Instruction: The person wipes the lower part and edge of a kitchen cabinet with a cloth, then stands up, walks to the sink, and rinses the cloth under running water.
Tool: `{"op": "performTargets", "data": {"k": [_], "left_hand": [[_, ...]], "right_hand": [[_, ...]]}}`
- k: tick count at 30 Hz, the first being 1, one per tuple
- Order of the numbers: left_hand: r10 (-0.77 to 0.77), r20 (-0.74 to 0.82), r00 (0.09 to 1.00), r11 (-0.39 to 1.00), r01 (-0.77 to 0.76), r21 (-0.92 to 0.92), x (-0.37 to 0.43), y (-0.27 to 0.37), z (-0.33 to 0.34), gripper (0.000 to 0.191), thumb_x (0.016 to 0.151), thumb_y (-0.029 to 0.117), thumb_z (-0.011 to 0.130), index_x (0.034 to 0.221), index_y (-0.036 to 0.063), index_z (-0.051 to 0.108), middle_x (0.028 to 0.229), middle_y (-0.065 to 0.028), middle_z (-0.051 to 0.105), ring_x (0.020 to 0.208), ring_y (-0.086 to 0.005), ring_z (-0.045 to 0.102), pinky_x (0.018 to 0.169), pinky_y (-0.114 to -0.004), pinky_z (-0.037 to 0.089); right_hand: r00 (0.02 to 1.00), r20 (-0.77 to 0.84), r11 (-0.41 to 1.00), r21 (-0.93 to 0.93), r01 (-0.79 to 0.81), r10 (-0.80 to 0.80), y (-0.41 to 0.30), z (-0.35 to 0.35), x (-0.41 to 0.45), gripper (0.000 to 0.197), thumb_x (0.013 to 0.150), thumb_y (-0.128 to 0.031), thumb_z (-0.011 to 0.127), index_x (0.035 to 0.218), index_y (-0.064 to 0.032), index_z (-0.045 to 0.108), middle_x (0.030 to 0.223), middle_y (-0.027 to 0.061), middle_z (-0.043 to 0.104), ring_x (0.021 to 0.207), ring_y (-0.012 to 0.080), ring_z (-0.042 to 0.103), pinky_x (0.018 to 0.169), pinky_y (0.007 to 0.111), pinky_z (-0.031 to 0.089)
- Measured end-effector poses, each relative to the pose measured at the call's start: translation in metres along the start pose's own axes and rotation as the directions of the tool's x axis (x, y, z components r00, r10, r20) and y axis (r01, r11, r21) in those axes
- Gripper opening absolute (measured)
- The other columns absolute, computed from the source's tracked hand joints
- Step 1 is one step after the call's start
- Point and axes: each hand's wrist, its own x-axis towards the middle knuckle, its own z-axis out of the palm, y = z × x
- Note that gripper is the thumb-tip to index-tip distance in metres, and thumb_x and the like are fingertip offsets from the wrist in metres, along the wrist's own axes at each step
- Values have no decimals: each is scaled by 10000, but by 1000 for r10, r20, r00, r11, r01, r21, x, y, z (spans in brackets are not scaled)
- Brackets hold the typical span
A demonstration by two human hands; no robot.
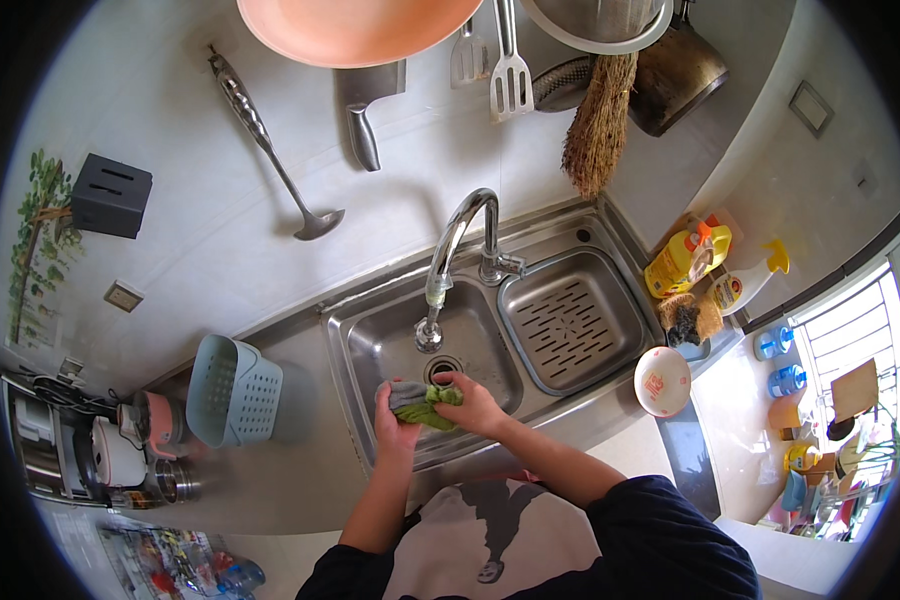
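Over the front of the left sink basin (465,322), both my hands grip a bunched green and grey cloth (424,405). My left hand (396,429) holds its grey end, with the thumb up along the side. At its green end, my right hand (471,406) presses with bent fingers. The chrome faucet (450,240) arches over this basin, its spray head just beyond the cloth. I cannot tell whether water runs. Part of the drain (442,367) shows behind my hands.
A slotted drain tray (570,322) fills the right basin. A bowl (662,381), sponges (694,319), a yellow detergent jug (686,259) and a spray bottle (746,285) stand to the right. Left is a pale blue perforated basket (236,394). A ladle (270,150), cleaver (367,112) and brush (600,127) hang behind.
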Motion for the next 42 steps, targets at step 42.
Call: {"op": "performTargets", "data": {"k": [42], "left_hand": [[7,-41,999,990,-1,142,10,36,33,303,896,363,526,911,67,590,836,-77,638,770,-240,613,765,-366,488]], "right_hand": [[895,-121,899,-153,411,-430,-22,34,10,330,757,1,557,1083,-43,541,1032,171,563,987,356,546,840,390,451]]}}
